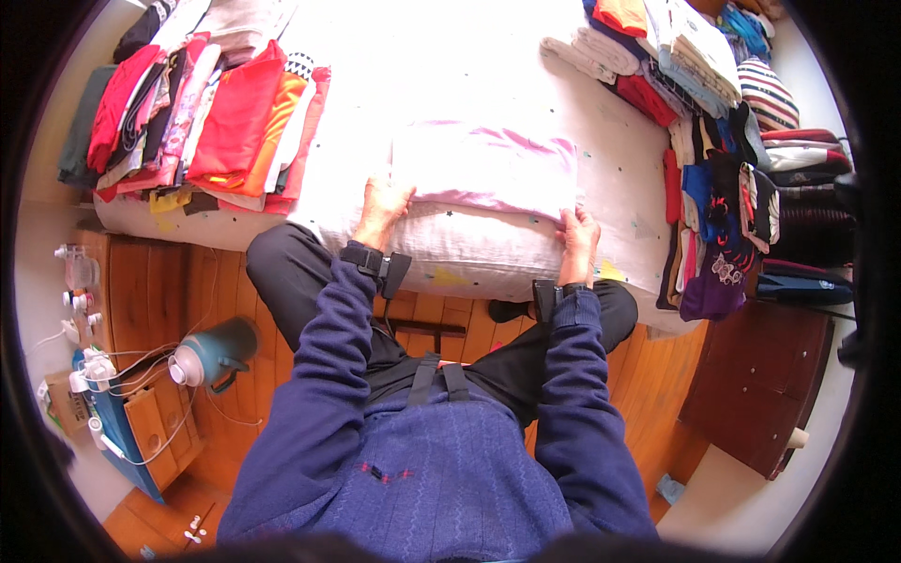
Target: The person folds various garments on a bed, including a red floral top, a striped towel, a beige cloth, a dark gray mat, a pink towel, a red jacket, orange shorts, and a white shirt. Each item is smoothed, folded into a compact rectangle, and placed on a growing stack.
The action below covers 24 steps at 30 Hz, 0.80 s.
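A folded white-and-pink cloth (486, 169) lies flat on the bed in front of me, partly washed out by bright light. My left hand (383, 204) has its fingers curled at the cloth's near left corner. At the near right corner, my right hand (581, 236) pinches the edge between thumb and fingers. Beneath is a pale bedsheet (450, 243) with small dark marks and yellow shapes. Both wrists carry black straps with small devices.
Piles of folded clothes (232, 134) stand on the bed's left, with more clothes stacked (704, 197) on its right. A blue-green thermos flask (218, 352) and cables are beside a wooden cabinet (148, 281) at left. A dark red cabinet (760, 380) stands at right.
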Each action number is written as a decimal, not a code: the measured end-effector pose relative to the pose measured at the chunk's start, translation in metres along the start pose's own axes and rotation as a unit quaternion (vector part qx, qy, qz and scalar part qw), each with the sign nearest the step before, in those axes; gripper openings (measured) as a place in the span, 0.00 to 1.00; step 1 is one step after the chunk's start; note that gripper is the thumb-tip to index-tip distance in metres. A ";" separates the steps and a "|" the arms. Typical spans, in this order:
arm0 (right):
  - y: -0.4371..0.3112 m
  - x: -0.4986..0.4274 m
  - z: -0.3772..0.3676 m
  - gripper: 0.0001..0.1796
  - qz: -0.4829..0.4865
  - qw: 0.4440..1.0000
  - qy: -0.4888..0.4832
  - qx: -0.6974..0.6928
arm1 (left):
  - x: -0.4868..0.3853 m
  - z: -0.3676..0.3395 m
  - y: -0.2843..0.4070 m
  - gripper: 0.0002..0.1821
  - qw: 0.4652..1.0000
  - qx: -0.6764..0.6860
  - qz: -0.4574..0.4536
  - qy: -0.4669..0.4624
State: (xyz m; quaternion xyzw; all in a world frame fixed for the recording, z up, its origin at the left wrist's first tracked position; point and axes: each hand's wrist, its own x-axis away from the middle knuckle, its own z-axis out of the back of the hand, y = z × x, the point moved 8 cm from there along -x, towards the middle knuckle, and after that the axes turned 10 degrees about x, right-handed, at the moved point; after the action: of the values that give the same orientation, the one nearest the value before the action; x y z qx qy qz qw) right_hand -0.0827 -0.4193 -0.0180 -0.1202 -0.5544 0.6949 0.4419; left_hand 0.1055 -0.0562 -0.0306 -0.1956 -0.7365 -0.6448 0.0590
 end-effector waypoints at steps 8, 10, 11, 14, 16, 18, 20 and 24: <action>0.024 0.051 0.027 0.14 0.027 0.993 0.083 -0.084 | 0.058 0.020 -0.012 0.19 0.999 0.024 0.012 -0.035; 0.013 0.059 0.026 0.14 0.029 0.989 0.109 -0.098 | 0.062 0.022 -0.017 0.22 0.998 0.051 0.009 -0.048; -0.008 0.062 0.019 0.13 0.081 0.988 0.096 -0.084 | 0.062 0.022 -0.020 0.24 0.997 0.047 0.012 -0.052; -0.077 0.072 0.000 0.10 0.174 0.979 0.081 -0.076 | 0.056 0.026 -0.027 0.25 0.995 0.076 0.034 -0.055; -0.123 0.089 -0.032 0.10 0.248 0.961 0.011 -0.119 | 0.053 0.029 -0.031 0.27 0.993 0.095 0.053 -0.049; -0.152 0.112 -0.070 0.09 0.275 0.948 -0.080 -0.139 | 0.052 0.032 -0.033 0.33 0.991 0.105 0.074 -0.039; -0.167 0.142 -0.114 0.07 0.301 0.933 -0.166 -0.101 | 0.054 0.032 -0.026 0.38 0.991 0.115 0.052 -0.050; -0.140 0.172 -0.166 0.13 0.220 0.946 -0.236 -0.029 | 0.062 0.033 -0.023 0.43 0.980 0.176 0.083 -0.044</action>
State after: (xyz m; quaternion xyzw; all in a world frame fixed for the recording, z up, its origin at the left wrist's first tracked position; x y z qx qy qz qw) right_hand -0.0068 -0.1812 0.1013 -0.0843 -0.6227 0.7667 0.1313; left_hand 0.0459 -0.0127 -0.0364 -0.2704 -0.8214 -0.4892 0.1133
